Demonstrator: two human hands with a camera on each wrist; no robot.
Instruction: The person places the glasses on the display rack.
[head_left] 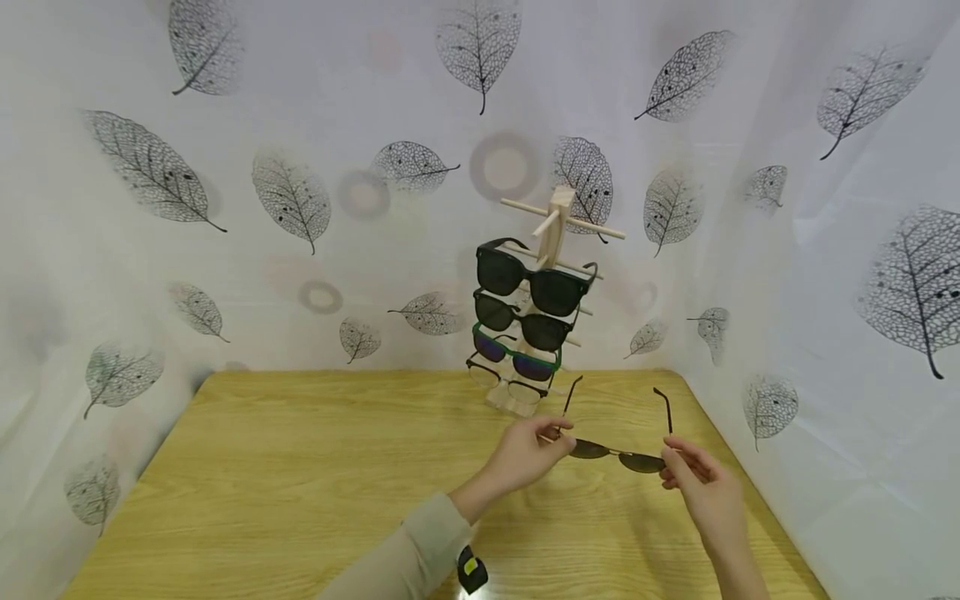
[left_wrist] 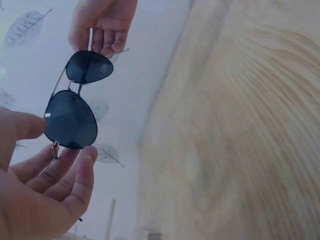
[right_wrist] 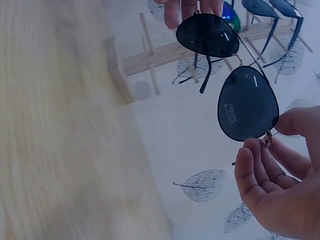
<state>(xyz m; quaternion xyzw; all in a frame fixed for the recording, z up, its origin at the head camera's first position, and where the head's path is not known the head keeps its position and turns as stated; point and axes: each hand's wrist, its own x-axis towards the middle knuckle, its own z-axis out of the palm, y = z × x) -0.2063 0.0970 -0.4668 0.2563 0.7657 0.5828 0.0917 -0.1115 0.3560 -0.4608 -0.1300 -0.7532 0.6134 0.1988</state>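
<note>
A pair of aviator sunglasses (head_left: 641, 463) with dark lenses and a thin metal frame is held above the table, temples unfolded and pointing away from me. My left hand (head_left: 525, 457) pinches its left end near the hinge. At the other end, my right hand (head_left: 707, 496) pinches the frame between thumb and fingers. In the right wrist view, small "Polarized" lettering shows on one lens (right_wrist: 248, 104). Just beyond my left hand stands a wooden glasses rack (head_left: 552, 240). It carries black sunglasses (head_left: 558, 292), a second dark pair (head_left: 545, 332), green-framed sunglasses (head_left: 534, 367) and clear-lens glasses (head_left: 524, 392).
The rack's top crossbar (head_left: 600, 228) bears no glasses. Under everything lies a wood-grain table (head_left: 300, 467). White curtains with leaf prints (head_left: 292, 200) enclose the back and both sides. A small black object (head_left: 471, 570) with a yellow-green mark sits by my left sleeve.
</note>
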